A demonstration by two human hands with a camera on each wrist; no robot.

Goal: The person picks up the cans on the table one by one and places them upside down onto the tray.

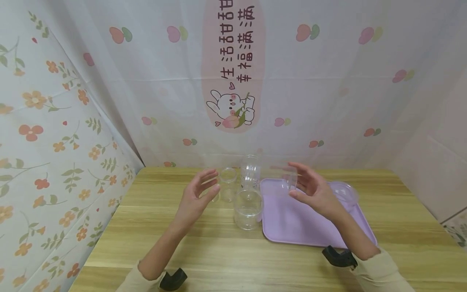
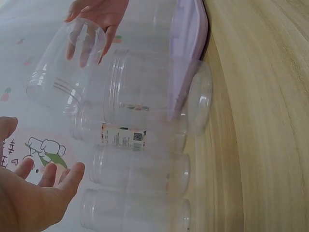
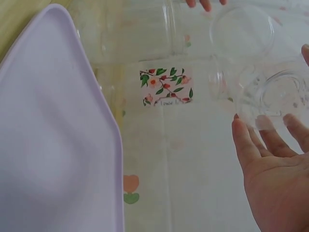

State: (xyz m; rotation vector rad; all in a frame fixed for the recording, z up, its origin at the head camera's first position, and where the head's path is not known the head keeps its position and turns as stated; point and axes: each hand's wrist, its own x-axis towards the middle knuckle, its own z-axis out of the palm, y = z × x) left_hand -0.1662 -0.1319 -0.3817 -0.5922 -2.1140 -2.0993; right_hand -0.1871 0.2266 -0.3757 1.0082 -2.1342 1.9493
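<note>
My right hand (image 1: 316, 194) holds a clear plastic jar (image 1: 282, 180) at one end, fingers and thumb spread around it. The jar lies sideways in the air over the tray, its other end pointing left; in the left wrist view this jar (image 2: 58, 72) is tilted. My left hand (image 1: 197, 196) is raised with fingers apart and loosely bent, holding nothing. Between the hands stand several clear jars: a wide one (image 1: 248, 215) in front, a tall one (image 1: 250, 170) behind, and a narrower one (image 1: 228, 188) beside my left fingers. Another is partly hidden behind that hand.
A lilac tray (image 1: 292, 227) lies on the wooden table (image 1: 219, 259) under my right arm. At its back right corner sits a clear rounded piece (image 1: 343, 192). One jar bears a printed label (image 3: 166, 87). A patterned curtain (image 1: 328, 93) hangs behind the table.
</note>
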